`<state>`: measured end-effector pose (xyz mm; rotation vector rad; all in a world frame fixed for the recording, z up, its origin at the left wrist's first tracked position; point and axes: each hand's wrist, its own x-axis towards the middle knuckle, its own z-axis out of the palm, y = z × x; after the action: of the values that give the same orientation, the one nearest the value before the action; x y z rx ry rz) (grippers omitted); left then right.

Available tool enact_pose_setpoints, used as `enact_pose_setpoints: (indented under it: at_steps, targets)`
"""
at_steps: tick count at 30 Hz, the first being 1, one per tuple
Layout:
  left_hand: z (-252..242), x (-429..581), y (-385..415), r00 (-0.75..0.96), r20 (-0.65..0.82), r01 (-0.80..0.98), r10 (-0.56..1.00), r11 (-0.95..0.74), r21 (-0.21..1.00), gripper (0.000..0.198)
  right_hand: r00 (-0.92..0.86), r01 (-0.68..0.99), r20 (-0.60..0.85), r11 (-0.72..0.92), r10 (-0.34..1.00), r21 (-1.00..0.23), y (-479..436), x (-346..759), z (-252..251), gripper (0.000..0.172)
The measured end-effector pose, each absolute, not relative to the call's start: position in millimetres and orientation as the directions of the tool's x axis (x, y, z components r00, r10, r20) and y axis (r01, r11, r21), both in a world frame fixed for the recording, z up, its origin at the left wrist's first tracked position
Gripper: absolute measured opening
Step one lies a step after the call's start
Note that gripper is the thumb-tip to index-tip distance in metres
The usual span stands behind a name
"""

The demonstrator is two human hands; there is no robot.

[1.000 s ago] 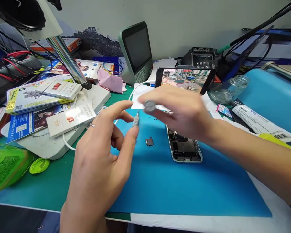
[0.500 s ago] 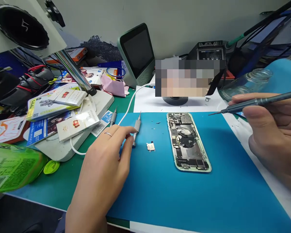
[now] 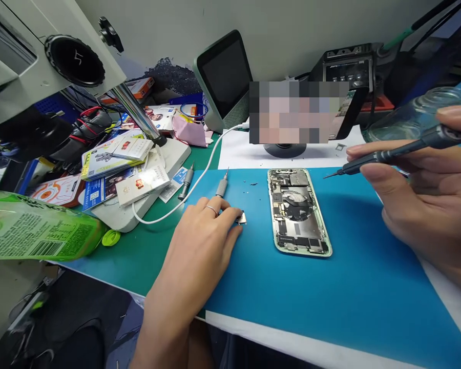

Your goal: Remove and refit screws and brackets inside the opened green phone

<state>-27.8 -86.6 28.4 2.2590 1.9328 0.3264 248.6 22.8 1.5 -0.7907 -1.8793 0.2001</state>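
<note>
My left hand [image 3: 205, 241], a ring on one finger, rests low over the blue mat with thumb and forefinger closed about a small silvery metal phone part [image 3: 243, 219]. Just beyond its knuckles lies a grey precision screwdriver [image 3: 222, 185], its handle end hidden. My right hand [image 3: 415, 189] holds a dark precision screwdriver [image 3: 392, 152] in the air, a finger on its end cap and the thin tip pointing left. Between the hands lies an opened phone [image 3: 299, 212] with a pale green frame, its internal parts showing.
Another grey screwdriver [image 3: 186, 182] lies by a white cable [image 3: 200, 187]. Boxes [image 3: 143, 185] pile on a white stand base [image 3: 181, 148] at left, near a green packet [image 3: 42, 230]. A glass jar [image 3: 415, 115] stands behind my right hand. Tiny screws [image 3: 253, 183] dot the mat [image 3: 276, 292].
My left hand has moved right, from the grey screwdriver to the small metal part. My right hand has tilted the screwdriver more steeply, with a finger now on its cap. The camera view has shifted.
</note>
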Motion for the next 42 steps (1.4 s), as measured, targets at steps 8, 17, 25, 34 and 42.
enact_pose_setpoints:
  at_steps: [8, 17, 25, 34, 42]
  targets:
    - [16, -25, -86, 0.181, 0.176, 0.957, 0.968, -0.214, 0.194, 0.02, -0.26, 0.376, 0.881, 0.882, 0.395, -0.284, 35, 249, -2, 0.084]
    - [46, -25, -56, 0.338, 0.148, 0.891, 0.929, -0.367, 0.269, 0.021, -0.31, 0.28, 0.871, 0.913, 0.38, -0.298, 36, 248, -1, 0.091]
    - [33, 12, -23, 0.288, 0.246, 0.317, 0.926, -0.334, 0.888, 0.022, -0.424, 0.266, 0.837, 0.931, 0.345, -0.249, 9, 240, 9, 0.037]
    - [13, 14, -31, 0.318, 0.158, 0.243, 0.935, -0.242, 0.939, 0.021, -0.631, 0.303, 0.694, 0.934, 0.345, -0.189, 1, 233, 12, 0.026]
    - [11, 14, -35, 0.367, 0.179, 0.243, 0.913, -0.28, 0.929, 0.024, -0.738, 0.323, 0.614, 0.945, 0.28, -0.043, -5, 245, 8, 0.013]
